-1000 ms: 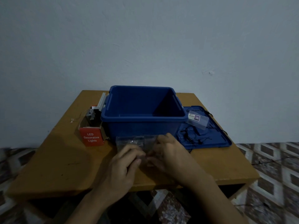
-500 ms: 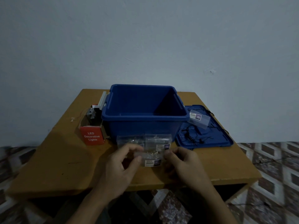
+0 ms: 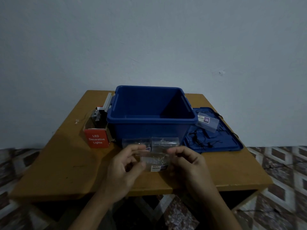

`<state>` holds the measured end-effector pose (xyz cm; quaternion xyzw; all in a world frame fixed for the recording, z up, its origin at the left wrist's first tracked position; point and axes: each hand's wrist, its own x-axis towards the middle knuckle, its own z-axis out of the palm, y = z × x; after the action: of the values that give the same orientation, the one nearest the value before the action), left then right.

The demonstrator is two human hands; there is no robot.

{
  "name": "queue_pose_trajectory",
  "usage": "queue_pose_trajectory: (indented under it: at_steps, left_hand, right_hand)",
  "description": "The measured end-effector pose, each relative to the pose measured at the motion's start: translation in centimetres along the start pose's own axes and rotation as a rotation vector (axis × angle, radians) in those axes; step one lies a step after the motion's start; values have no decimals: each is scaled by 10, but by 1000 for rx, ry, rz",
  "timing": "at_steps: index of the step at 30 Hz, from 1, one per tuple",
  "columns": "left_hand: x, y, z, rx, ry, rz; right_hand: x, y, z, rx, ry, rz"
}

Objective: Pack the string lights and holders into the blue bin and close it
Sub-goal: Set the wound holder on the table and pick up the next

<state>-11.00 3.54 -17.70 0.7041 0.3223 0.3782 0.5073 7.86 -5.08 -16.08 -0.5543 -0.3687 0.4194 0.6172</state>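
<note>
While both forearms reached in from the near edge, the left hand (image 3: 123,165) and right hand (image 3: 187,161) each pinched one end of a clear packet of string lights (image 3: 155,161) between thumb and curled fingers (label toward the near side). It was held over the wooden table (image 3: 58,163), just near of the open blue bin (image 3: 149,128). Two more packets (image 3: 165,141) lay between it and the bin. The lid (image 3: 229,146) lay flat on the right; a red box (image 3: 97,138) stood left.
</note>
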Motion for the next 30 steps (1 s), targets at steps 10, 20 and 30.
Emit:
queue_pose_trajectory:
  at_steps: [10,20,30]
  left_hand:
    - [1,1,6,9,81,54]
    - [3,-4,5,-15,112,67]
    - [17,0,6,-51,56,-162]
  right_hand:
    - [0,7,-5,-26,-29,-69]
    - [-1,3,-7,-283,-65,-161]
    - [11,-2,6,-329,-29,-3]
